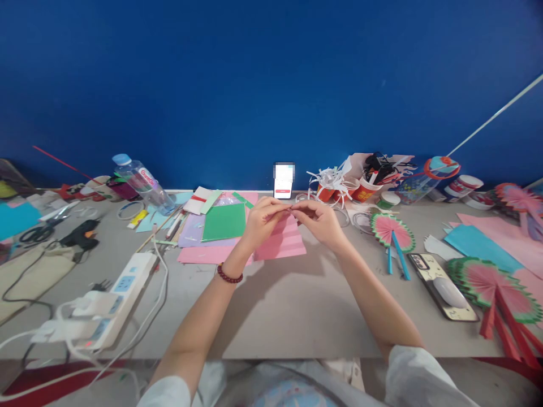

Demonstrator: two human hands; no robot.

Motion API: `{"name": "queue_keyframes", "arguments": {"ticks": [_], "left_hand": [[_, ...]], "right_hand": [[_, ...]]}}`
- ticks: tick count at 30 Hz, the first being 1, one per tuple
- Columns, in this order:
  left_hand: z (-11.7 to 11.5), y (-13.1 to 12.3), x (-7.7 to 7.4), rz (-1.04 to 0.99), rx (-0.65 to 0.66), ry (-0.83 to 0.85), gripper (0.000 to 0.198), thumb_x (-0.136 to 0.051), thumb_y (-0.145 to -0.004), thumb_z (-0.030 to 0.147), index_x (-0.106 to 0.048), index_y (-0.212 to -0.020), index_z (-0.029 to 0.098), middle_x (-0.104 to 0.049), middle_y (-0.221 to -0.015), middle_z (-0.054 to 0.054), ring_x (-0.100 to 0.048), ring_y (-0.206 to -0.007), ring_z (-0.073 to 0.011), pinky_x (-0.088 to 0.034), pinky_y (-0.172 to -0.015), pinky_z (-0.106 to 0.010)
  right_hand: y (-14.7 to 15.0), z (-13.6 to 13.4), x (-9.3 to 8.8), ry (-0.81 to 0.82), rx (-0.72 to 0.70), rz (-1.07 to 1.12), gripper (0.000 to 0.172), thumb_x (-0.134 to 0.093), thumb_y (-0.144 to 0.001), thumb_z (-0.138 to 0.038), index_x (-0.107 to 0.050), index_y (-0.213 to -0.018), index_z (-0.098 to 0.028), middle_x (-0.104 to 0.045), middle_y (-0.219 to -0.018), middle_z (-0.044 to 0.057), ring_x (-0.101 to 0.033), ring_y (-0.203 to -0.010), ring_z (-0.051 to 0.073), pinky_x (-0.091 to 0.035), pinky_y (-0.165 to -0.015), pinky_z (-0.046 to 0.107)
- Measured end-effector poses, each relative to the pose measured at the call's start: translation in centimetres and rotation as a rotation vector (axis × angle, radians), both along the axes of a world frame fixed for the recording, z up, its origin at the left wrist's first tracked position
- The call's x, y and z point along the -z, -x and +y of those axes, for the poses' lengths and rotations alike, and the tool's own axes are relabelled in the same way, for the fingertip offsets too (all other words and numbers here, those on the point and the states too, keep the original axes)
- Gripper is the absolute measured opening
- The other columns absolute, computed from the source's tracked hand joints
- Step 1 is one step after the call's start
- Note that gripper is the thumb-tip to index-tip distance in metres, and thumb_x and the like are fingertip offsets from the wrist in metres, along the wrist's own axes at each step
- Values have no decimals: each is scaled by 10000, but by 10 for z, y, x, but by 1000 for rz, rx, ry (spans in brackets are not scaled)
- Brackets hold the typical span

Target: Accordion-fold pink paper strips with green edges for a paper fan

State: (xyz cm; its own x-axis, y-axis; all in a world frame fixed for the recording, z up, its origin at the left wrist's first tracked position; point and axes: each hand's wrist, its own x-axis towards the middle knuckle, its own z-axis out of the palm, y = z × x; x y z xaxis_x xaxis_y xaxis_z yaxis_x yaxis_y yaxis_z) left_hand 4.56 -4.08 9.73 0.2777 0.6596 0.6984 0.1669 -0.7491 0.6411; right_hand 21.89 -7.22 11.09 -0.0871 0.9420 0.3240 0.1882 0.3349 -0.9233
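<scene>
Both of my hands meet above the middle of the grey table (280, 305). My left hand (263, 221) and my right hand (319, 220) each pinch the top edge of a pink pleated sheet of paper (283, 240), fingers closed on its folds. The sheet hangs down toward the table, its lower part resting over other pink paper (199, 254). A green sheet (224, 221) lies just left of my left hand. A dark red bead bracelet (229, 275) circles my left wrist.
A white power strip (116, 299) with cables, a black glue gun (80, 233), scissors (38, 229) and a water bottle (142, 182) lie left. A phone (283, 181) stands against the blue wall. Right: paper cups (360, 189), watermelon paper fans (392, 232), another phone (443, 285), blue and pink sheets.
</scene>
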Motion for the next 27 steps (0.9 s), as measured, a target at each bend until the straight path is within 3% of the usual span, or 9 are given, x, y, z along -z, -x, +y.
{"name": "queue_keyframes", "arguments": {"ticks": [7,13,21,27], "left_hand": [[-3,-1,-4,-167,87,271,173,-716,-768,286,-723,-922,207,-685,-839,-41,-610,-767,-131,-504,-717,-253],[-1,-1,-1,-287,184,391,161,-747,-731,307,-695,-814,179,-662,-756,-22,-575,-633,-96,-469,-570,-209],[-1,-2,-3,-321,191,427,182,-783,-687,296,-685,-775,170,-673,-751,-20,-604,-692,-102,-503,-665,-223],[1,-2,1,-282,165,338,157,-771,-702,303,-702,-766,178,-678,-762,-30,-624,-727,-121,-517,-688,-250]], "right_hand": [[-3,-1,-5,134,-68,118,178,-645,-784,-357,-695,-846,-198,-670,-773,10,-585,-655,99,-496,-608,237],[-3,-5,-10,131,-97,87,171,-663,-764,-318,-700,-871,-191,-666,-754,11,-552,-610,88,-471,-585,240],[1,-6,-7,4,3,-13,172,-634,-781,-305,-715,-885,-196,-718,-838,45,-633,-689,136,-517,-632,274],[2,-5,-5,-84,68,-74,151,-606,-789,-272,-719,-866,-208,-729,-865,46,-670,-790,171,-545,-688,295]]}}
